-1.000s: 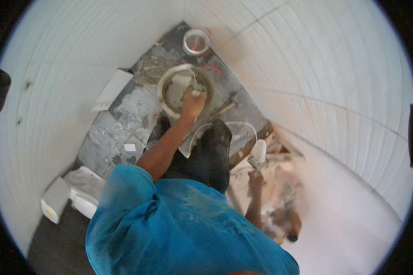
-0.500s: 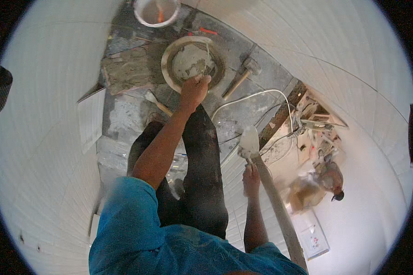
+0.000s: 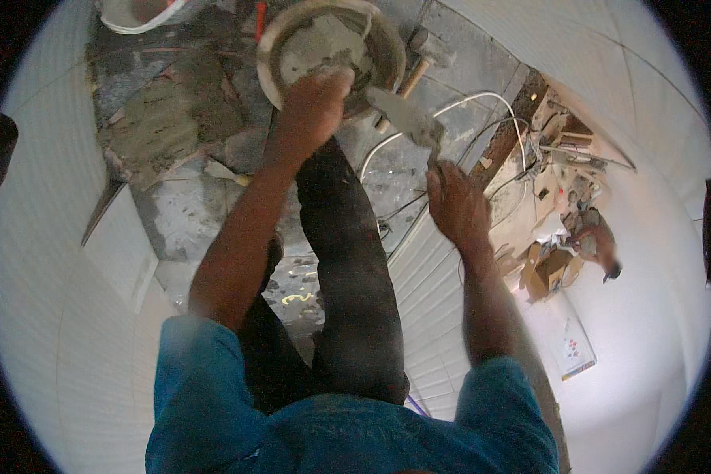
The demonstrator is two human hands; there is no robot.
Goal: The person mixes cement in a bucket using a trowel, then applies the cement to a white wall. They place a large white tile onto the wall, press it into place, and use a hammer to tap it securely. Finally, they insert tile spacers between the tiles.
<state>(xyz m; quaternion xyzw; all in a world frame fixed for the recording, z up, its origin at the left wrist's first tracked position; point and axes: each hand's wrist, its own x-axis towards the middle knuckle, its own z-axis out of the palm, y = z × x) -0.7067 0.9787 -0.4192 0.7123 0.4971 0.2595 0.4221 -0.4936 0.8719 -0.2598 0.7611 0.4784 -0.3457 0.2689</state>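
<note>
The tub (image 3: 267, 55) stands on the floor (image 3: 458, 75) at the far middle of the scene and contains a wet grey mix (image 3: 312, 47). The left hand (image 3: 317, 99) is at the near side of the tub, fingers curled; whether they grip the rim or another item cannot be told. The right hand (image 3: 457, 207) is closed around the handle of a trowel (image 3: 407, 117), to the right of the left hand. Grey mix coats the trowel blade, which points far and left toward the tub; contact with the rim cannot be confirmed.

A hammer (image 3: 434, 49) lies right of the tub, its handle partly hidden behind the trowel. Farther right, a white cable (image 3: 482, 95) curves over the floor. Left of the tub are a rough grey-brown patch (image 3: 174, 118), a scraper (image 3: 223, 171) at its near edge and, at the far left, a white bucket (image 3: 138, 28). A white panel (image 3: 122, 245) is near the left wall. Beyond the right forearm, another person (image 3: 596, 237) is beside a cardboard box (image 3: 547, 272).
</note>
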